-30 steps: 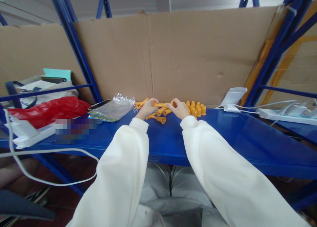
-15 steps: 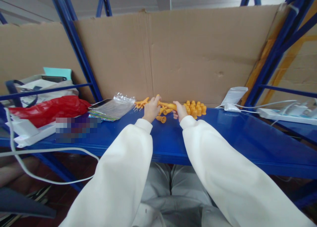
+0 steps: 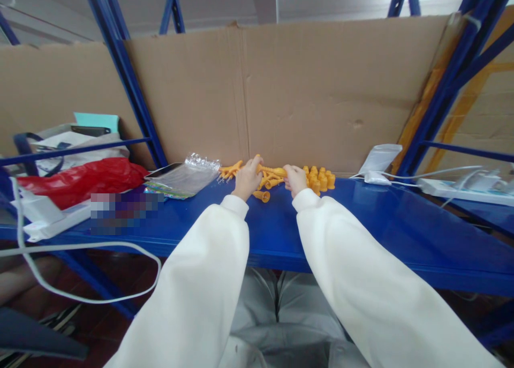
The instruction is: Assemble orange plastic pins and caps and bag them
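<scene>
My left hand (image 3: 248, 179) is closed around one end of an orange-yellow plastic rod-like piece (image 3: 274, 171). At its other end, my right hand (image 3: 295, 180) pinches the same piece, so it spans the gap between my hands. Below it lie a few orange flared, trumpet-shaped parts (image 3: 262, 196). Left of my left hand, branched orange parts (image 3: 228, 172) with small metal-looking bits rest on the shelf. Right of my right hand, several knobbed orange parts (image 3: 322, 179) stand in tight rows. My fingers hide the rod's ends.
A blue metal shelf (image 3: 361, 223) carries everything, with a cardboard sheet (image 3: 305, 89) behind. On the left are a clear plastic bag (image 3: 188, 179), a red bag (image 3: 88, 179) and a white power strip (image 3: 60, 218). White cables and a white packet (image 3: 380, 159) are on the right.
My right hand has shifted its fingers slightly on the rod-like piece. My left hand keeps its grip. The whole view has moved slightly down in the picture.
</scene>
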